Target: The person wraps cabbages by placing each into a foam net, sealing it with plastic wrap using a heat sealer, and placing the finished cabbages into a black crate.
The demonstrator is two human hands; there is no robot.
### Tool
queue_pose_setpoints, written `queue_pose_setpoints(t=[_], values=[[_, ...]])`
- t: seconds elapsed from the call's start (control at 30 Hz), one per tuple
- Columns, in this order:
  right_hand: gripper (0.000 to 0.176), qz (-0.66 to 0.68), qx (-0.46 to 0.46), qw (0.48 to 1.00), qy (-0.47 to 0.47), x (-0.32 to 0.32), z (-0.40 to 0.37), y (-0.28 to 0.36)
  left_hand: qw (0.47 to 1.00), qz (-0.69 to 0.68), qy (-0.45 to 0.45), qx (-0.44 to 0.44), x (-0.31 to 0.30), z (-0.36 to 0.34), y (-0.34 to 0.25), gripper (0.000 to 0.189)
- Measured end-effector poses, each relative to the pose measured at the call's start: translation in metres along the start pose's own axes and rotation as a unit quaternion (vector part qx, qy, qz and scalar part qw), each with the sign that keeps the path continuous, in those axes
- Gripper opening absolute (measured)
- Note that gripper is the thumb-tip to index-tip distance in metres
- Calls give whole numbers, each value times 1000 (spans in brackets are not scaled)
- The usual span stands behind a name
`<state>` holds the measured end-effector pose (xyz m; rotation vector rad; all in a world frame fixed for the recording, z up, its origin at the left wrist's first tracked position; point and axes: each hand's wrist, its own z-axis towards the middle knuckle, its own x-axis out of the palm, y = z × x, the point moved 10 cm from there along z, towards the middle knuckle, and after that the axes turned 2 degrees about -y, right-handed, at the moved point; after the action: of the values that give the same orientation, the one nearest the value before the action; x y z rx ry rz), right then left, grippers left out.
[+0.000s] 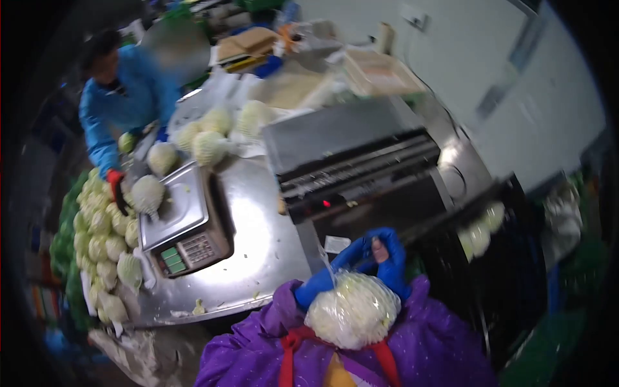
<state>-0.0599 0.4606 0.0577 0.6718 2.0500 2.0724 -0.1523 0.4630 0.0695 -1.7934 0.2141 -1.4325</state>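
A pale cabbage wrapped in clear plastic film (353,311) is close to my chest. My left hand (329,277), in a blue glove, is closed at its far left side, where a loose strip of film stands up. My right hand (391,263), also gloved in blue, curls round the far right side. A bare thumb tip shows through the right glove. The fingertips of both hands come close together beyond the cabbage, and the cabbage partly hides the palms.
A wrapping machine (361,168) with a small red light stands ahead on the steel table (258,258). At left are a digital scale (184,222) and piled cabbages (100,238). A co-worker in blue (122,109) touches a net-sleeved cabbage (147,195). Wrapped cabbages (480,233) lie at right.
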Motion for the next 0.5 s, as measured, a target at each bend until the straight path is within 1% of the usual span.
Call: queue_pose_setpoints(t=[0.03, 0.07, 0.1, 0.13, 0.17, 0.2, 0.23, 0.3, 0.37, 0.4, 0.43, 0.47, 0.5], values=[[27, -35, -57, 998, 4, -8, -2, 23, 991, -76, -18, -112, 4, -1, 15, 78], [32, -75, -102, 990, 65, 1, -7, 45, 973, -185, 21, -137, 10, -4, 26, 63], [38, -115, -144, 974, 129, 14, -14, 63, 941, -286, 57, -170, 16, -8, 36, 49], [42, -135, -142, 955, 221, 26, -20, 62, 920, -331, 69, -200, 18, -9, 46, 50], [47, -153, -139, 928, 311, 36, -30, 60, 911, -344, 61, -218, 18, -10, 54, 50], [50, -145, -93, 892, 418, 42, -45, 46, 910, -343, 38, -232, 13, -10, 63, 51], [56, -82, -33, 912, 400, 35, -48, 44, 910, -334, 14, -244, 9, -9, 74, 52], [69, -108, -31, 910, 400, 22, -55, 61, 919, -304, -48, -246, 3, -4, 88, 53], [82, -122, -36, 930, 346, -12, -67, 61, 930, -268, -107, -229, 1, 5, 98, 54], [88, -128, -38, 938, 319, -29, -74, 62, 938, -247, -116, -214, 4, 14, 98, 55], [89, -105, -38, 954, 277, -45, -79, 66, 946, -226, -113, -204, 9, 24, 97, 56], [90, -78, -37, 968, 236, -61, -83, 70, 952, -210, -101, -197, 20, 38, 95, 57], [85, -34, -6, 982, 186, -85, -84, 70, 958, -191, -58, -204, 40, 56, 90, 62]])
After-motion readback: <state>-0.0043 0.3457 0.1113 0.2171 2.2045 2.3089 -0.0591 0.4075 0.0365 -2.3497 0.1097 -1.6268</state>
